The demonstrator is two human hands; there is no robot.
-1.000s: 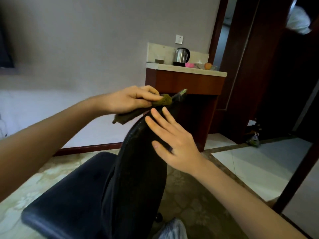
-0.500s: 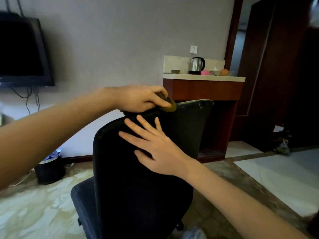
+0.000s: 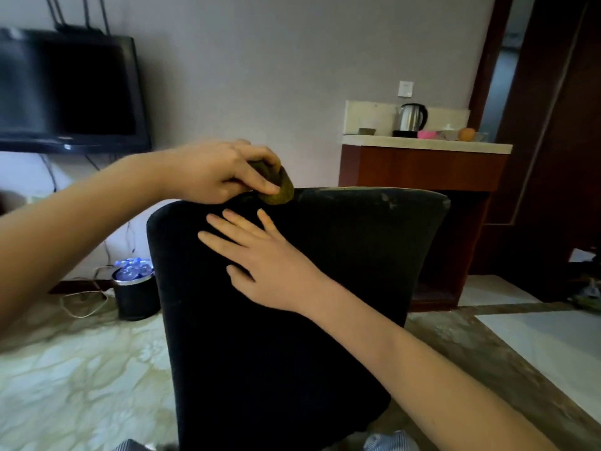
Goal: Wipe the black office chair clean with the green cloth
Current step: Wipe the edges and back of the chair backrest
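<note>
On your left a dark TV (image 3: 65, 89) hangs on the wall, with cables running above and below it. Under it a black bin (image 3: 135, 299) stands on the marbled floor (image 3: 81, 385), a pale cable (image 3: 70, 307) looped beside it. To your right, a wooden cabinet (image 3: 419, 169) carries a steel kettle (image 3: 410, 118), something pink (image 3: 426, 134) and an orange (image 3: 466, 134), below a wall switch (image 3: 405, 89).
</note>
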